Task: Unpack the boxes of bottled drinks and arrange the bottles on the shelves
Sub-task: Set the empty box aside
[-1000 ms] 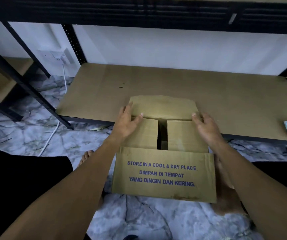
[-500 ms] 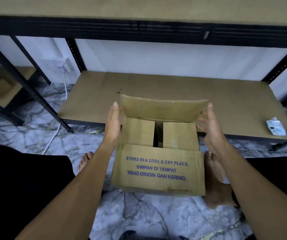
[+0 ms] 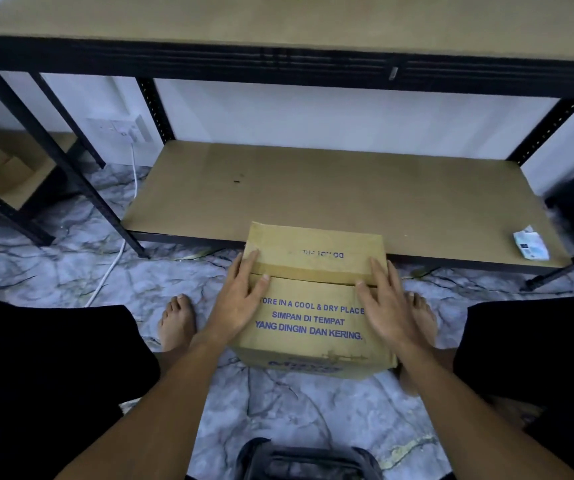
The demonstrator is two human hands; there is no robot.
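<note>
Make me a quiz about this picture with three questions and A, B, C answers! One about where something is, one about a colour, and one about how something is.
1. Where is the small white packet?
A) on the floor
B) on the lower shelf, near its right end
C) on the upper shelf

2. What colour are the letters on the cardboard box?
A) red
B) blue
C) green

3. How are the box's top flaps?
A) shut, with the left hand and right hand flat on them
B) standing wide open
C) torn off

Answers:
1 B, the packet lies on the shelf board by its right edge.
2 B, "COOL & DRY PLACE" is printed in blue.
3 A, both flaps lie flat under straight fingers.
</note>
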